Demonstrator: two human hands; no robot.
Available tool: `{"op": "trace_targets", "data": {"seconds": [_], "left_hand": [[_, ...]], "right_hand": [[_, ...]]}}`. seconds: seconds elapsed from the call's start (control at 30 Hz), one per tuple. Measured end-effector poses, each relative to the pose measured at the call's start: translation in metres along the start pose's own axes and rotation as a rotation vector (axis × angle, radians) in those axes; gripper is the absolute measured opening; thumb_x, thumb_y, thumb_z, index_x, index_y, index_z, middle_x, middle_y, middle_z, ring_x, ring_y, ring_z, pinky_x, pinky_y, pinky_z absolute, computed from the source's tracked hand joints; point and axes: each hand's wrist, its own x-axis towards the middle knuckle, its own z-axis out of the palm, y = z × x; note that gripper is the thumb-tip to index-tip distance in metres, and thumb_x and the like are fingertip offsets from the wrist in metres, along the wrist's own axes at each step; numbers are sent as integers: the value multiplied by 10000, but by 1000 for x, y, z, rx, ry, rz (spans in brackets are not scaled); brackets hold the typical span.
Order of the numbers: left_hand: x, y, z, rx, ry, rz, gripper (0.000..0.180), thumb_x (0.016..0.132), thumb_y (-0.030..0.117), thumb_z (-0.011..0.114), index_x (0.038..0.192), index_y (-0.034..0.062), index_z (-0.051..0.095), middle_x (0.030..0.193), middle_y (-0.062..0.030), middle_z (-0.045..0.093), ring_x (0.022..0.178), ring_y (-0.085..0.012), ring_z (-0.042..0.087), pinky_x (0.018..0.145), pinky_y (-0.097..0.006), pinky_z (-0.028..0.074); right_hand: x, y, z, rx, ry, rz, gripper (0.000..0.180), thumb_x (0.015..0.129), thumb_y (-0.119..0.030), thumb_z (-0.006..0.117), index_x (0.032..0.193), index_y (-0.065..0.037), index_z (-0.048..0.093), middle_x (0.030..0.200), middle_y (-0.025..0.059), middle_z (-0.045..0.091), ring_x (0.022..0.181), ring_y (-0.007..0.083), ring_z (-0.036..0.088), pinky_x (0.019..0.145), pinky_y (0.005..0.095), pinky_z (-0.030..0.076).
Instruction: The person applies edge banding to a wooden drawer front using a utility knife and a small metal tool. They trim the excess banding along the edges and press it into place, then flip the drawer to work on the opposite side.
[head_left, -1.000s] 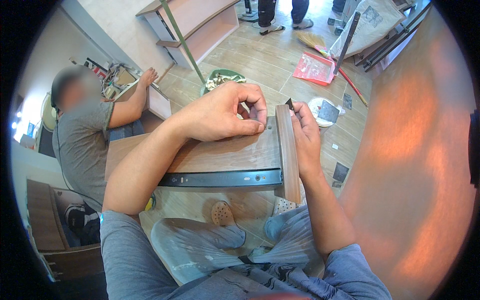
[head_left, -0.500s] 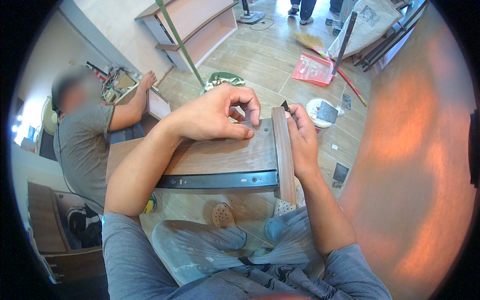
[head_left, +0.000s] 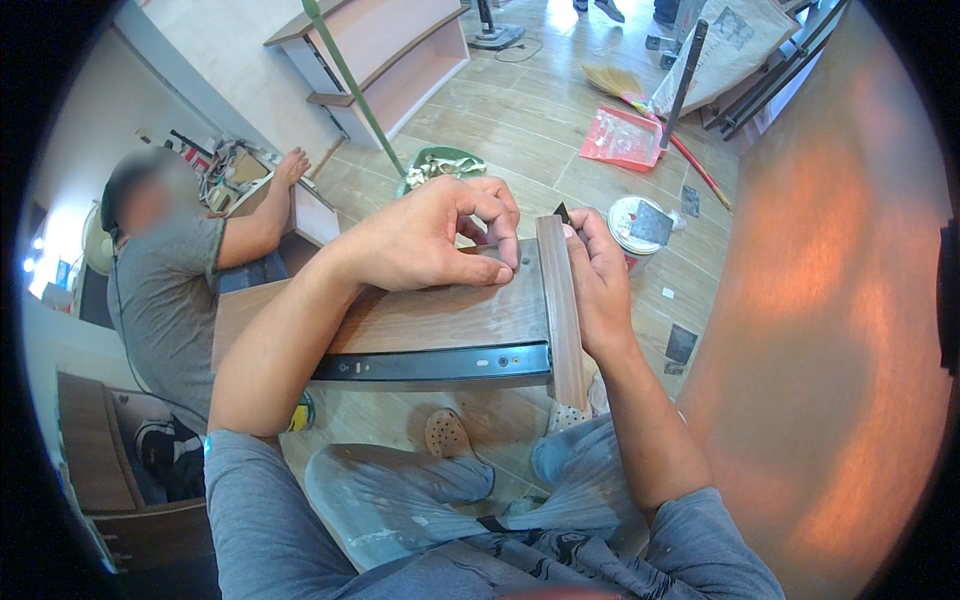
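Observation:
A wooden drawer (head_left: pixel 440 318) lies across in front of me. A dark metal drawer slide (head_left: pixel 430 363) runs along its near edge, and an upright front panel (head_left: pixel 562 310) closes its right end. My left hand (head_left: pixel 455 235) rests over the drawer's wooden face, thumb and fingers curled together near a small round hole. Whatever the fingertips pinch, if anything, is hidden. Behind the front panel, my right hand (head_left: pixel 600 275) is closed with the thumb beside the panel. A small dark pointed piece (head_left: pixel 562 212) sticks out at its fingertips.
At the left a person (head_left: pixel 165 260) sits by another drawer (head_left: pixel 315 215). Beyond my hands are a green bin (head_left: pixel 445 158), a red dustpan (head_left: pixel 620 137), a broom (head_left: pixel 690 165) and a white bucket (head_left: pixel 628 240). A large brown panel (head_left: pixel 820 330) fills the right side.
My left thumb and fingers have slid slightly right along the wood, toward the hole. The right hand keeps its place at the panel, and the view has shifted a little.

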Motion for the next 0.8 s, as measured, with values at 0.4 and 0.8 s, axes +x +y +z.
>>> {"op": "trace_targets", "data": {"seconds": [0.4,0.8], "left_hand": [[1,3,2,-7,46,-34,126,869,101,876,961,41,815,1039,-28,612,987,-150,609,898,-306,518],[0,0,4,-167,59,-51,110,887,58,840,983,40,790,1069,-27,602,1042,-149,611,931,-297,520]], "right_hand": [[0,-2,-1,-25,-3,-8,223,1112,-205,519,1083,-5,613,883,97,649,843,157,601,794,354,500],[0,0,0,-15,12,-35,215,1109,-192,521,1073,-1,615,868,106,639,830,162,595,792,361,499]]}}
